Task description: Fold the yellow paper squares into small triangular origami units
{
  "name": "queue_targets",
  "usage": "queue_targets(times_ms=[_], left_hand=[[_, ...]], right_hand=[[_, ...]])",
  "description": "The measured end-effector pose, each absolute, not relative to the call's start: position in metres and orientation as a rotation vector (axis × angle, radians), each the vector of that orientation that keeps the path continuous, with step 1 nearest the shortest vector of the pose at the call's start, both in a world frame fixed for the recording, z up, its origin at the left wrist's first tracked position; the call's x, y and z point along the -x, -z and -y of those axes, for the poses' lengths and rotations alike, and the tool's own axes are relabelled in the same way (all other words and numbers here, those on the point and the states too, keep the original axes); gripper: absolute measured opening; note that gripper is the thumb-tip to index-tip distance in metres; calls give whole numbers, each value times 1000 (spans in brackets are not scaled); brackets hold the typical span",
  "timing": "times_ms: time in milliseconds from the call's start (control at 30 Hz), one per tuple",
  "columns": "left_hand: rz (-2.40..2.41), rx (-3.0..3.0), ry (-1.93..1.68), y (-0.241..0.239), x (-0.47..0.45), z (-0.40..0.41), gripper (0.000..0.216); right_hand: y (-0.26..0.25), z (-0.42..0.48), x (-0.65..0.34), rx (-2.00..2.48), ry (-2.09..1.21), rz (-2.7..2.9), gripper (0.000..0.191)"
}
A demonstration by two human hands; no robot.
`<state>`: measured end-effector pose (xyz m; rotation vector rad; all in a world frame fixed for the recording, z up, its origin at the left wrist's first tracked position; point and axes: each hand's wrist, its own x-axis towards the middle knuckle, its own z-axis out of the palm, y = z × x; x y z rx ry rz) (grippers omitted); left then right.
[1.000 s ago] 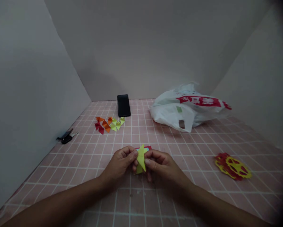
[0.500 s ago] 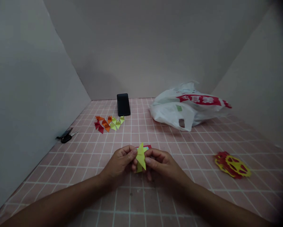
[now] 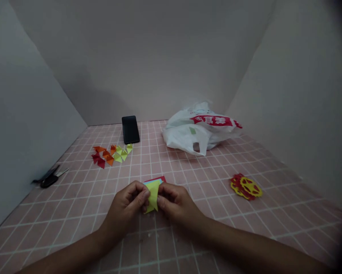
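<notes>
A folded piece of yellow origami paper [image 3: 153, 194] is held between both hands near the middle of the table. My left hand [image 3: 131, 201] is closed, pinching its left side between thumb and fingers. On the opposite side my right hand [image 3: 176, 201] is closed too, thumb and fingertips gripping the right edge. Just behind the yellow paper, the edges of stacked coloured sheets [image 3: 163, 178] in red and light blue show; my hands and the yellow paper cover the rest.
Small folded papers [image 3: 110, 154], red, orange and yellow, lie at the left. Behind them is a black phone [image 3: 131, 129]. A white plastic bag [image 3: 185, 133] sits at the back right. Red and yellow cutouts [image 3: 246, 187] lie right; scissors [image 3: 49, 180] lie near the left wall.
The view has turned, so things sit farther left in the picture. The yellow paper showed a narrow pointed shape before; now a broader, flatter face shows. Both hands still hold it.
</notes>
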<state>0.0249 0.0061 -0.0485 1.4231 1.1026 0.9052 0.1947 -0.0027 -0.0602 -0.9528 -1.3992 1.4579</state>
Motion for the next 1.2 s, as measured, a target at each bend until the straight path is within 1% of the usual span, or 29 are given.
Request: queue_targets(times_ms=[133,233,467,633,700,767,867,900,967,1100,1200], left_hand=[[-1163,-1493,-924,49,-24,-5,23],[-1163,-1480,-901,50,-24,-4,24],[-1051,-1211,-868,56,-26,-7,26],[-1050,-1156,-867,58,-25,-7,25],[-1048,-1162,-880,59,-25,-6,21],[-1045,-1221,-925,61,-26,-4,19],[-1059,-1412,-959,61,-28,1,42],[-1069,-1472,-955,61,-29,3,47],[-1090,-1552,-950,60,-31,6,47],[-1096,-1637,-972,60,-31,11,37],[-1081,-1683,-956,61,-31,13,39]], right_hand=[[62,2,-194,922,-1586,1283,4],[62,2,-192,953,-1637,1249,6],[64,0,-193,1047,-1700,1183,15],[69,-2,-193,1024,-1742,1215,14],[70,-1,-194,1067,-1638,1289,11],[70,2,-195,1154,-1383,1438,11],[68,8,-197,1197,-877,1698,12],[67,10,-198,1177,-735,1766,13],[68,13,-198,1136,-524,1856,13],[73,17,-198,1133,-317,1934,14],[75,18,-197,1122,-222,1972,13]])
